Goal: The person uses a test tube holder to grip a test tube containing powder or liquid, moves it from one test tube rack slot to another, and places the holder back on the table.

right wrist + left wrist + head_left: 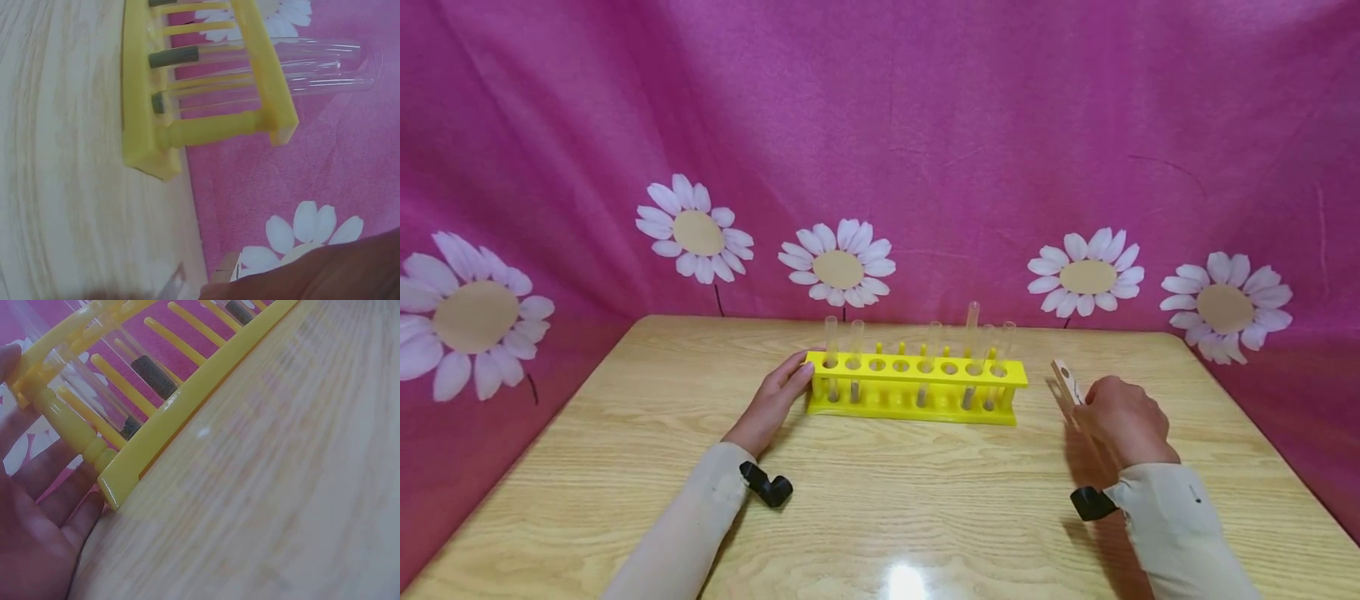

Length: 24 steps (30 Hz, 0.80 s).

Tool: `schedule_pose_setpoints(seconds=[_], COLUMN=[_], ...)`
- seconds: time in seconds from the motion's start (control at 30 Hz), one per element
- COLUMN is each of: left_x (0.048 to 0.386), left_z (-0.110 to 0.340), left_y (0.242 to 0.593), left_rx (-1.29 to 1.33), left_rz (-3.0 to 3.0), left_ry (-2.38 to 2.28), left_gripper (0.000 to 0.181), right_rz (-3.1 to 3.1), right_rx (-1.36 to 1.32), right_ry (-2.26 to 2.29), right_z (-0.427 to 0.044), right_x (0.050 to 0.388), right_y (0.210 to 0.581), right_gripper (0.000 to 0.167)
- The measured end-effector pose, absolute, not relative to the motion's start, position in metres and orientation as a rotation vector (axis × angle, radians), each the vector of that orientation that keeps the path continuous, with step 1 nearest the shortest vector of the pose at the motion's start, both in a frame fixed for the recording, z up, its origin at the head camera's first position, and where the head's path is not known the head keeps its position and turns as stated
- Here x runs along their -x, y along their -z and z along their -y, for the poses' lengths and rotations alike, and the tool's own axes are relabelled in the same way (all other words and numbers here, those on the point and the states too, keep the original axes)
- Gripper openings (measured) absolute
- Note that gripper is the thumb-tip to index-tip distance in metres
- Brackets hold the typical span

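A yellow test tube rack (880, 377) stands on the table. My left hand (766, 408) grips its left end; in the left wrist view, the fingers lie round the end post and the thumb is at the top bar. Clear test tubes (831, 333) stand in several of its holes, dark material at their bottoms. One tube (973, 315) rises higher at the back. To the right of the rack, apart from it, my right hand (1126, 419) holds a wooden test tube holder (1064, 375), its far end pointing toward the back. The hand hides the rest of it.
The wooden table (880, 492) carries the rack. Behind it and at its sides hangs a pink cloth (940, 150) with white flowers. A row of yellow pegs (902, 348) lines the rack's back. Small black cameras (767, 485) sit on both wrists.
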<state>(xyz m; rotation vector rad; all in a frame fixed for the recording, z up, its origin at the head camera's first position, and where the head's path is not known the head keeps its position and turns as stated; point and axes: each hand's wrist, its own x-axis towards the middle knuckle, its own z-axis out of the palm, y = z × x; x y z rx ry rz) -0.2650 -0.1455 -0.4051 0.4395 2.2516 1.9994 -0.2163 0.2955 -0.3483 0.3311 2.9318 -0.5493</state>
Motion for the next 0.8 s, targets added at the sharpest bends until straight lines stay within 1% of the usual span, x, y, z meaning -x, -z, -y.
schedule_pose_setpoints(seconds=[0.13, 0.27, 0.4, 0.8], left_x=[0.276, 0.278, 0.278, 0.277], left_z=[0.148, 0.148, 0.148, 0.148], left_y=[0.42, 0.424, 0.424, 0.423], left_rx=[-0.444, -0.455, -0.481, -0.463], left_rz=[-2.222, -2.218, -2.219, -2.235], left_ry=[-2.037, -2.059, -2.068, -2.038], left_gripper=[0.047, 0.051, 0.055, 0.058], right_rz=[-2.918, -2.912, -2.906, -2.87], right_rx=[-0.334, -0.32, -0.309, -0.351], right_ry=[0.542, 0.535, 0.539, 0.455], right_z=[-0.296, -0.296, -0.297, -0.297], right_x=[0.216, 0.217, 0.217, 0.222], right_y=[0.351, 0.353, 0.354, 0.362], right_gripper=[0.019, 0.019, 0.017, 0.024])
